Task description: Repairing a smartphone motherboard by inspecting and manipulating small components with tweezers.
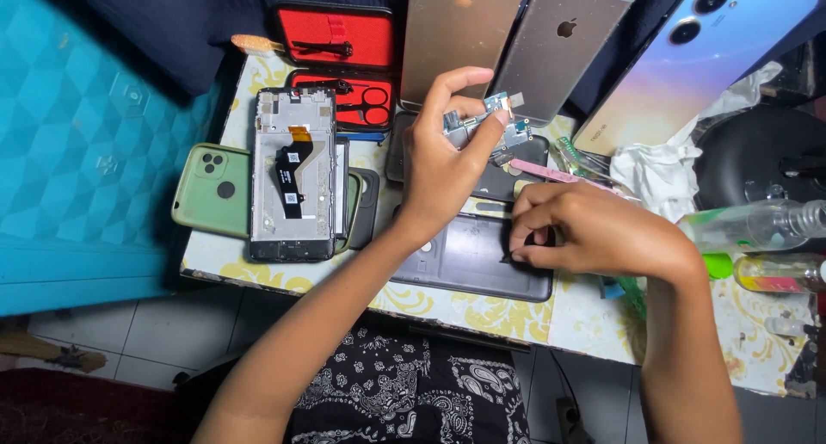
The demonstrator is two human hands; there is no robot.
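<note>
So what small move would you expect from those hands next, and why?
Probably lowering the small circuit board toward the dark phone back: the left hand pinches it above the table, while the right hand presses its fingertips on that dark shell.

I think this is a small phone fixing spot set up at home. I see a little table (482,311) with a yellow flower cloth, and it is full of phones. One opened phone (292,175) shows its insides. Three whole phones (564,44) lean at the back. A red tool case (337,65) holds scissors and tweezers. A dark phone back cover (469,259) lies flat. Small bottles (757,225) stand near crumpled tissue (662,164). Below the table I see a tiled floor (155,328), like in a house.
</note>
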